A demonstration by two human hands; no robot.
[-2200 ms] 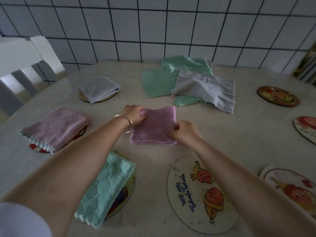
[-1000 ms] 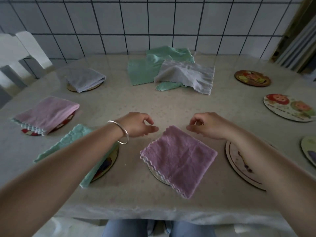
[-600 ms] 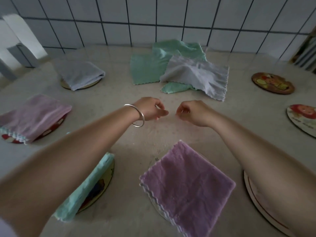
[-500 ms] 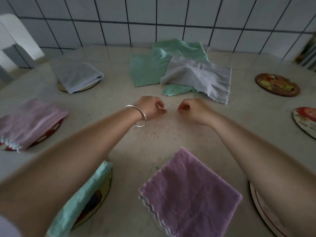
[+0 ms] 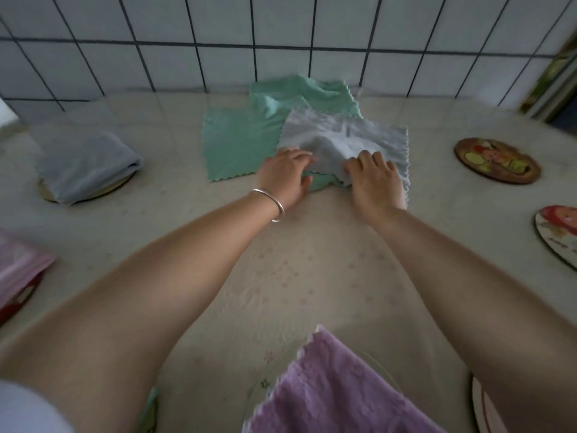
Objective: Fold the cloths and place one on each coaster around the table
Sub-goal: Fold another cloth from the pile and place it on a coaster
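Where the near table edge is cut off, a folded purple cloth (image 5: 331, 392) is seen lying on a coaster (image 5: 379, 368). Further out, both arms are stretched across the table (image 5: 296, 276). The left hand (image 5: 285, 175), bracelet (image 5: 271, 203) at the wrist, is laid flat with fingers spread at the grey cloth's (image 5: 346, 137) left near edge, over the green cloth (image 5: 242, 142). The right hand (image 5: 373, 176) is pressed on the grey cloth's near edge, fingers curled; whether fabric is pinched cannot be told. A folded grey-blue cloth (image 5: 86, 162) is set on a coaster far left. Two bare coasters (image 5: 496, 159) are placed far right.
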